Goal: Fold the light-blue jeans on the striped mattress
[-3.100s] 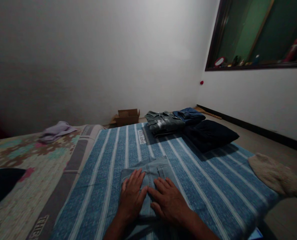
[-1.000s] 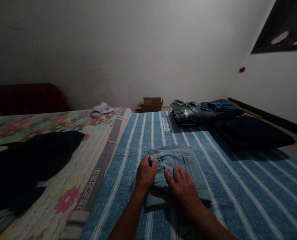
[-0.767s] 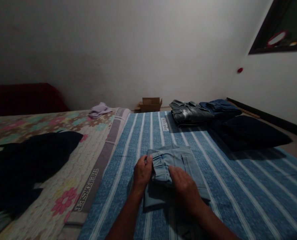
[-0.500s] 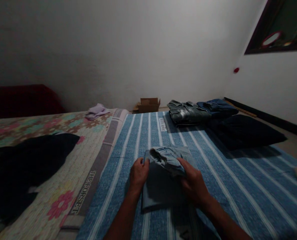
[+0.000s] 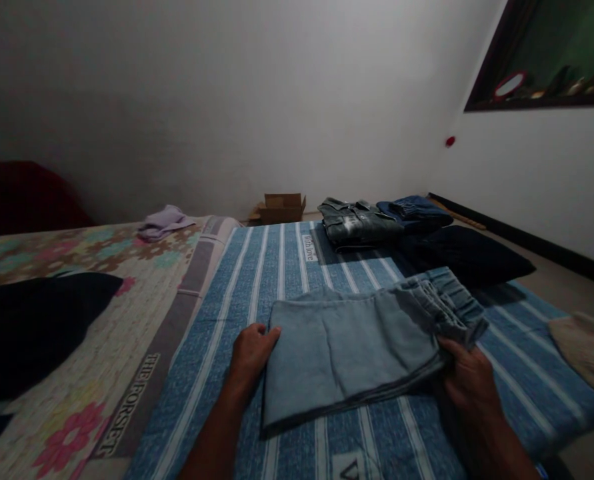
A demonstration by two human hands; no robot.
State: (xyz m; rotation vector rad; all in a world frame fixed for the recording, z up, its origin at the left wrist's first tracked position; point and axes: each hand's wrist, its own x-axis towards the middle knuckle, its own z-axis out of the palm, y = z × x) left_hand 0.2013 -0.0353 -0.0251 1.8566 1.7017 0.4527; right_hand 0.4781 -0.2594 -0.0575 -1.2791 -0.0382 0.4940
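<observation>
Light-blue denim pants (image 5: 347,340), folded over and with a gathered elastic waistband at the right end, lie across the striped blue bedspread (image 5: 227,373). My left hand (image 5: 254,347) is closed at the folded left edge, its thumb over the cloth and the other fingers partly out of sight. At the opposite end my right hand (image 5: 469,373) grips the lower corner near the waistband, which is raised a little off the bed. The fingers beneath that corner are hidden.
Behind the pants are a folded grey-green denim jacket (image 5: 359,223), folded dark-blue jeans (image 5: 414,210) and a black garment (image 5: 467,257). A beige cloth (image 5: 584,350) lies right. Dark clothing (image 5: 41,327) and a lilac cloth (image 5: 164,222) rest on the floral bedspread (image 5: 147,303). A cardboard box (image 5: 281,208) stands behind.
My right hand has moved right with the waistband end, unfolding the pants to a longer strip. My left hand stays at the left edge. The view has turned slightly right.
</observation>
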